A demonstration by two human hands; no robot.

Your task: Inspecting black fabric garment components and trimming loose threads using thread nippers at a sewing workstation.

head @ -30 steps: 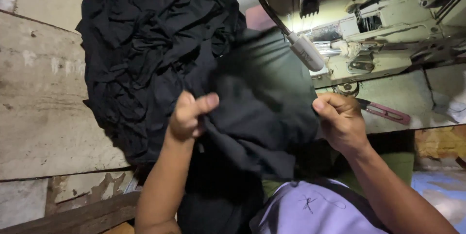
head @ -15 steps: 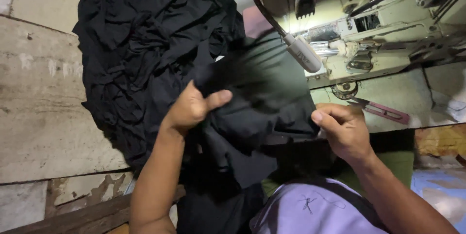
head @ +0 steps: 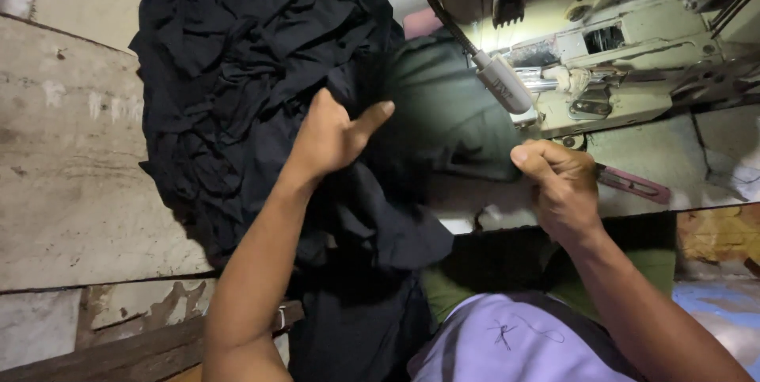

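The left hand (head: 328, 136) rests on the black cloth pile (head: 245, 73), fingers loosely spread; the right hand (head: 558, 184) pinches dark fabric (head: 451, 113) (fingers curled) beside the sewing machine (head: 625, 57).

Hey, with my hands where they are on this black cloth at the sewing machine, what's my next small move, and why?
Probably draw the black cloth rightward toward the sewing machine: your left hand rests on it, your right hand pinches its edge, and it lies bunched.

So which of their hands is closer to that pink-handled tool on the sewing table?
Right. The right hand is just beside the pink-handled tool; the left hand is far across, on the black fabric pile.
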